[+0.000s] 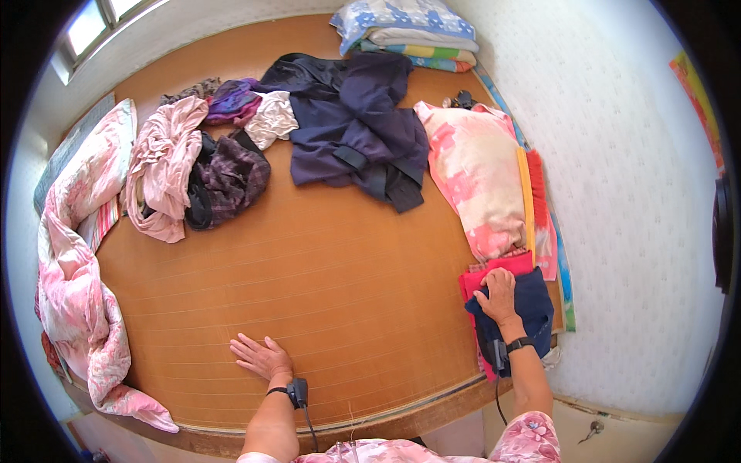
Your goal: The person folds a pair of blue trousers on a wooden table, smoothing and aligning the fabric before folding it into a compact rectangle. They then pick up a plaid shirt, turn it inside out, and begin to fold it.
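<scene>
My left hand point(262, 356) lies palm down, fingers spread, on the brown mat of the bed platform point(301, 278), holding nothing. At the right edge, my right hand point(498, 295) rests on a folded dark blue garment point(535, 307), which lies over a folded red cloth point(472, 282). Its fingers are slightly curled; whether they pinch the fabric cannot be told. Beyond that hand lies a pink and cream patterned pillow or bundle point(480, 173), with a red-bristled bed brush with a yellow handle point(528, 202) along its right side.
A dark navy garment point(359, 127) is spread at the back. Left of it lie a plaid dark garment point(237, 179), a white cloth point(272, 118) and a pink garment point(165, 162). A pink floral quilt point(75, 266) lines the left edge. Folded bedding point(405, 29) is stacked by the right wall.
</scene>
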A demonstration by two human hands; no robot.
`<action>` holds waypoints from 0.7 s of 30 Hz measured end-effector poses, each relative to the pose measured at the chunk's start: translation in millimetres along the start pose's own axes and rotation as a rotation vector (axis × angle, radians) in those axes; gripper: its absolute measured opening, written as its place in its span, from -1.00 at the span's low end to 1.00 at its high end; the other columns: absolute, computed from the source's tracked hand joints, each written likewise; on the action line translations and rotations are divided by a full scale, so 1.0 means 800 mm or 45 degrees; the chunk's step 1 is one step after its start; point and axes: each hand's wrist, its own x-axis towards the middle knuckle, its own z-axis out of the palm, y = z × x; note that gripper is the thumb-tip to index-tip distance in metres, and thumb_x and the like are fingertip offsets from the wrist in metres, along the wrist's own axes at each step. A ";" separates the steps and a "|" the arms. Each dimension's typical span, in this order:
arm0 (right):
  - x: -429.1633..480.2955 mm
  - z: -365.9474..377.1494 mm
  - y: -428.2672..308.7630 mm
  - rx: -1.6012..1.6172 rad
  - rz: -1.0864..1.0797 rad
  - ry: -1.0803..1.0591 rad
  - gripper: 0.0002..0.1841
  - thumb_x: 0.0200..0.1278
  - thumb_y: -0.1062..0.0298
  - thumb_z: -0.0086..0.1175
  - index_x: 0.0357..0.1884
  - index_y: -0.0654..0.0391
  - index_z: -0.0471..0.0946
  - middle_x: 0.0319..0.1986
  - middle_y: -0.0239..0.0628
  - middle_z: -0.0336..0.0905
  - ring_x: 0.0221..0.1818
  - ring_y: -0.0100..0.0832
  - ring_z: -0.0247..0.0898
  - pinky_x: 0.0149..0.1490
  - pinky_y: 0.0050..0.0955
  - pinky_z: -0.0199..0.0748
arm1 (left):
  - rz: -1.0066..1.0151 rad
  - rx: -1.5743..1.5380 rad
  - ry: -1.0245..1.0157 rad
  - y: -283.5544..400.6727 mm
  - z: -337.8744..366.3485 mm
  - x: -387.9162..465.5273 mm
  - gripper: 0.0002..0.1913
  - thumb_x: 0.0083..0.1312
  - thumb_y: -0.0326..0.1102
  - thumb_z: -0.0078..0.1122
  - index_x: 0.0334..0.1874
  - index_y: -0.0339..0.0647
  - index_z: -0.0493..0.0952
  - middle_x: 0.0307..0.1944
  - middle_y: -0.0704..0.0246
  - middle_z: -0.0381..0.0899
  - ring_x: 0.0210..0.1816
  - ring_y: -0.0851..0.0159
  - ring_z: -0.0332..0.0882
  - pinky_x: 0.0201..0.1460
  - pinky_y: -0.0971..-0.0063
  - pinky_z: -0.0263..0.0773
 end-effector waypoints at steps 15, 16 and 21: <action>0.269 0.171 -0.347 0.416 -0.641 -0.074 -0.17 0.03 0.41 0.34 0.41 0.19 0.24 0.44 -0.02 0.11 0.46 0.00 0.08 0.40 -0.10 0.25 | 0.063 -0.097 0.059 -0.007 0.012 0.001 -0.13 0.34 -0.01 0.03 0.57 -0.33 -0.09 0.59 -0.07 -0.23 0.62 -0.08 -0.32 0.57 -0.13 -0.31; 0.285 0.174 -0.374 0.423 -0.679 -0.085 -0.14 0.02 0.43 0.34 0.43 0.17 0.21 0.45 0.01 0.09 0.46 0.01 0.08 0.39 -0.08 0.26 | 0.056 -0.110 0.036 -0.006 0.009 0.001 -0.13 0.34 -0.01 0.03 0.57 -0.33 -0.09 0.59 -0.08 -0.23 0.62 -0.09 -0.32 0.57 -0.14 -0.32; 0.354 0.187 -0.504 0.498 -0.778 0.002 -0.02 -0.01 0.47 0.35 0.51 0.10 0.09 0.47 0.12 -0.01 0.47 0.02 0.07 0.36 -0.02 0.31 | 0.039 -0.141 0.004 -0.005 0.000 0.004 -0.13 0.31 -0.03 0.07 0.55 -0.35 -0.05 0.59 -0.07 -0.23 0.61 -0.10 -0.33 0.56 -0.14 -0.29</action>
